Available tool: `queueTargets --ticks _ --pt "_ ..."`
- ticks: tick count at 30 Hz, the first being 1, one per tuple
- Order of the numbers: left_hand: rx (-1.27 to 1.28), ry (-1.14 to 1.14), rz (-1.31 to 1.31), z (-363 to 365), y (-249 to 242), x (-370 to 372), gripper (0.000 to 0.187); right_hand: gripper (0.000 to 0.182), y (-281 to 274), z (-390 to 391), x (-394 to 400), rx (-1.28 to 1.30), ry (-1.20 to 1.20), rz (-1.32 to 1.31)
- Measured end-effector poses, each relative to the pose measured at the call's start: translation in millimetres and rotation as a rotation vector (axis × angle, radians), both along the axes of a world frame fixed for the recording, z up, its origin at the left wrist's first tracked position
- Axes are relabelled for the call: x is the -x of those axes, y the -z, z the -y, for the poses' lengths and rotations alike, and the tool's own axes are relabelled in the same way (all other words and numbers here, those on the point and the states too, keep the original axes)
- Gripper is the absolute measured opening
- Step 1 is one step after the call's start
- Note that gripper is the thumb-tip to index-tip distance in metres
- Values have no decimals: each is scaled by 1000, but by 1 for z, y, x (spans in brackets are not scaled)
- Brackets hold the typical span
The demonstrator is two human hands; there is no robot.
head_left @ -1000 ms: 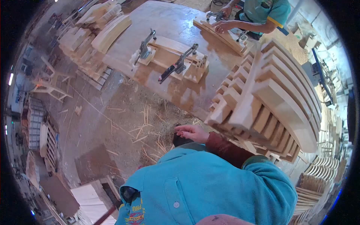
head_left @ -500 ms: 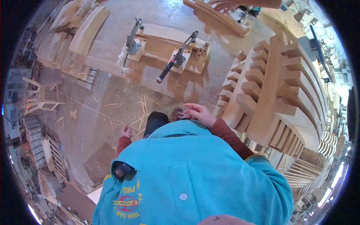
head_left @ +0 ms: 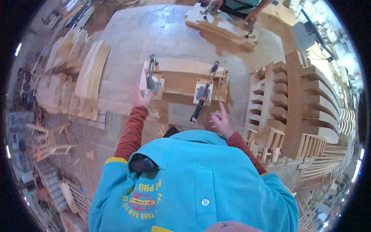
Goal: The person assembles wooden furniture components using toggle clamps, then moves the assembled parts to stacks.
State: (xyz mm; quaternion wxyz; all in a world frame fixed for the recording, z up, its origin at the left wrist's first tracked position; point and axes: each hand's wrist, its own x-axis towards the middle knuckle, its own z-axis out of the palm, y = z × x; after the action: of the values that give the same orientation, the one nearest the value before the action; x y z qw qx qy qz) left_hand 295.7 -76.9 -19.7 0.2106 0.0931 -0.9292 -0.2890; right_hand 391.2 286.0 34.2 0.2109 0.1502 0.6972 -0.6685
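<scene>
One broad worktable with a smooth, pale grey top (head_left: pixel 127 34) bears the work, probably shared so two people can reach it from facing sides. Beside its right edge rises a tall stack of thick, curved, pale wooden pieces (head_left: pixel 293 104); beside its left lies a lower pile of curved timber (head_left: pixel 92 69). Both seem set there for easy reach. Near the person sits a brown wooden jig with end blocks (head_left: pixel 221 91); across the table is a second pale wooden jig (head_left: pixel 222 25). A long, arched, light wooden board (head_left: pixel 181 65) lies along the near jig's back, apparently so its clamps can pin it: a silver metal clamp (head_left: pixel 151 71) on the left, and a metal clamp with a black-and-red handle (head_left: pixel 205 89) on the right, slanting toward the person.

The person's left hand (head_left: pixel 143 96) is at the silver clamp; whether its fingers grasp it is unclear. The right hand (head_left: pixel 221 120) is released and empty, index finger extended toward the right end block.

Counted: one table, two heaps whose pieces overlap too much to number, two jigs, two clamps on each, and two co-worker's hands (head_left: pixel 253 15) at the far pair.
</scene>
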Motion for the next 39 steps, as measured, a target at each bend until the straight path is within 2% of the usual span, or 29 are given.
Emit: queueTargets --ticks 3,5,6,9,10,12,14,19,23,26,29,32,38,39 --pt "-188 169 192 -7 -5 11 65 81 30 32 28 -270 -56 -201" --pt "-141 178 238 -6 -10 10 63 79 33 67 43 -374 8 -181" --pt "-116 185 266 -3 -13 7 63 74 46 77 44 -351 46 -157" --pt "-356 221 383 -4 -22 8 62 61 94 82 45 -308 225 -102" --pt "-406 238 355 -3 -12 9 62 61 71 91 46 -287 301 -165" --pt "-426 244 389 -1 -4 9 62 60 32 101 46 -268 338 -104" --pt "-421 267 381 1 2 7 62 63 20 102 48 -186 354 -79" --pt "-367 318 277 7 10 9 63 65 35 101 46 -209 373 -170" --pt "-402 343 381 10 -4 11 62 64 49 99 45 -214 366 -164" --pt "-394 337 364 6 -18 8 61 65 28 102 47 -277 332 -156" --pt "-365 363 296 10 0 8 63 66 22 106 48 -242 357 -81" --pt "-375 389 345 11 -10 11 64 66 48 100 47 -154 369 -199" --pt "-385 440 390 14 -22 11 68 61 35 105 50 -29 419 -138" --pt "-387 388 465 11 -30 14 69 61 28 104 56 -24 415 -136"
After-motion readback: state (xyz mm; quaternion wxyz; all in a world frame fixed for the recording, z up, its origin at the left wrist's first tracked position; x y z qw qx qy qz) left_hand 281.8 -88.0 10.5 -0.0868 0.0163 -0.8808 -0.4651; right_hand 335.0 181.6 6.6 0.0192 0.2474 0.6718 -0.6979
